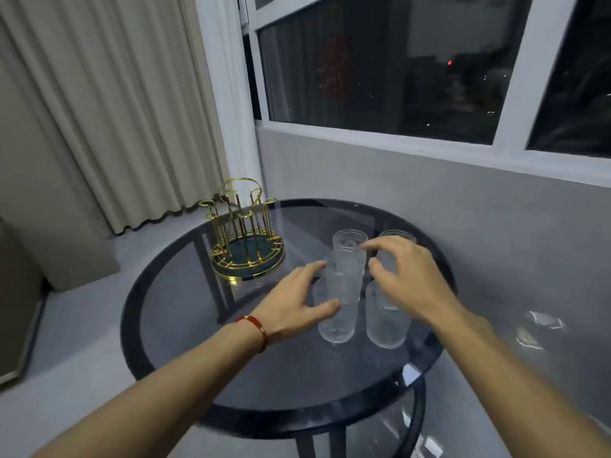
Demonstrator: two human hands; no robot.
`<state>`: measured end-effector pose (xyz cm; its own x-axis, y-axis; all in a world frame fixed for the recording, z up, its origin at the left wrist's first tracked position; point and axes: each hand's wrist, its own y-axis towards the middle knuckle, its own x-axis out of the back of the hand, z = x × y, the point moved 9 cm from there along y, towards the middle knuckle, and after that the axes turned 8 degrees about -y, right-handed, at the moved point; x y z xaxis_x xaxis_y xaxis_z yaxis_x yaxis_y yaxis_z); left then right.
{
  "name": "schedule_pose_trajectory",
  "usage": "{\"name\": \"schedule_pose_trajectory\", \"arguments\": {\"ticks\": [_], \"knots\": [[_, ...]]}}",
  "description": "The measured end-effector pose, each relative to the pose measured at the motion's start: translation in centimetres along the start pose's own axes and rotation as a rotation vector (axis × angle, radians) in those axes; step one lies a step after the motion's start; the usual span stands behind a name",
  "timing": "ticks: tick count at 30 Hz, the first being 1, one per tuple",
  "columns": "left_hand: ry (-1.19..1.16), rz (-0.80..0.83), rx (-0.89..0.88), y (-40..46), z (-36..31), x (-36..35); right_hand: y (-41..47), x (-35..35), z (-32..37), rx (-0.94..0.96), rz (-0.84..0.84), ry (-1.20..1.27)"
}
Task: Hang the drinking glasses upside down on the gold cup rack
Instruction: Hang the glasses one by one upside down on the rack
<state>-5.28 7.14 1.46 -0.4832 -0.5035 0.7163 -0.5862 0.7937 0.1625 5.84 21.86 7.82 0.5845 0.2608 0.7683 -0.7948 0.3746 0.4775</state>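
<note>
Several clear ribbed drinking glasses (344,279) stand upright in a cluster on the right half of a round dark glass table (185,312). The gold cup rack (246,238), with bare wire hooks and a dark round base, stands at the table's far left edge. My left hand (297,305), with a red cord on its wrist, is spread open beside the middle glass, thumb and fingers on either side of it. My right hand (406,276) hovers open over the right-hand glasses (385,322), fingers curled above one. Neither hand grips a glass.
A grey wall and a window (396,71) rise just behind the table. Beige curtains (109,104) hang at the left down to the floor. A lower shelf (406,434) shows under the tabletop at the right.
</note>
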Motion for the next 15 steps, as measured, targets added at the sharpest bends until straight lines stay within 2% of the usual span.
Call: {"name": "schedule_pose_trajectory", "arguments": {"ticks": [3,9,13,15], "knots": [[-0.064,-0.015,-0.028,-0.3,-0.5,-1.7,-2.5,0.0,0.4,0.026,-0.087,0.075],[-0.185,-0.147,-0.023,0.8,1.5,-3.2,-1.1,-1.4,1.6,0.069,-0.115,0.148],[-0.248,-0.187,0.019,1.6,2.5,-1.5,-0.7,-2.5,1.8,0.034,-0.088,0.185],[-0.339,-0.259,0.068,1.3,3.9,0.7,-0.4,-3.3,2.6,0.037,-0.057,0.295]]}}
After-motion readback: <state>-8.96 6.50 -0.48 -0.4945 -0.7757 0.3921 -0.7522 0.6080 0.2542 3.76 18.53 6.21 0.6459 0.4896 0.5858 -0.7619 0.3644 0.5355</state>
